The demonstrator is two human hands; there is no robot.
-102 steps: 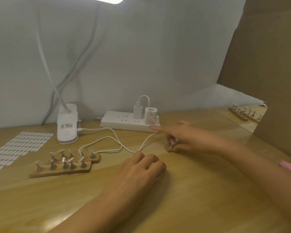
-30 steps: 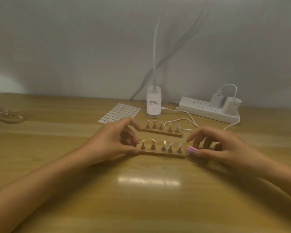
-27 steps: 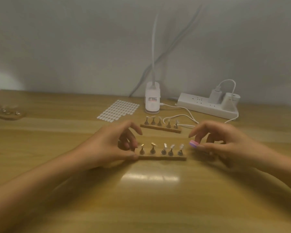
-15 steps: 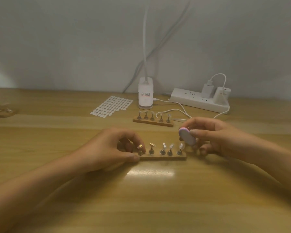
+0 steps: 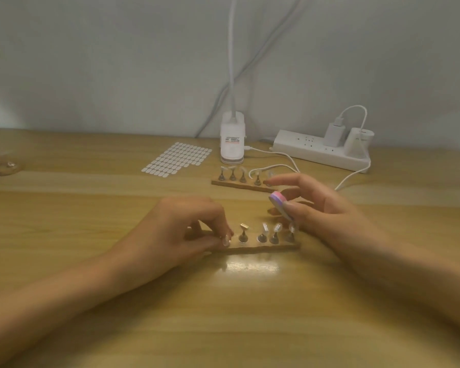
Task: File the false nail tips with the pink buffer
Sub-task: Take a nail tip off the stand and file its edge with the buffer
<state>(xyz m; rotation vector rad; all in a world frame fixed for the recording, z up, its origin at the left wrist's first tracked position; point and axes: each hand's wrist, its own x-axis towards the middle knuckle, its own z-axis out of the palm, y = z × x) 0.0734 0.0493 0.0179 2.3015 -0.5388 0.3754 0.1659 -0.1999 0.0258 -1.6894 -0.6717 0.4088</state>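
Left hand (image 5: 181, 229) curled, pinching near wooden stand (image 5: 263, 248) end; right hand (image 5: 322, 208) raised, gripping pink buffer (image 5: 278, 204).

Red-striped label on white lamp base (image 5: 232, 144): print illegible.

The left hand (image 5: 181, 229) is curled, thumb and forefinger pinched on the wooden strip's (image 5: 266, 247) end. The pink buffer (image 5: 278, 203) is gripped by the raised right hand (image 5: 324, 211), forefinger extended.
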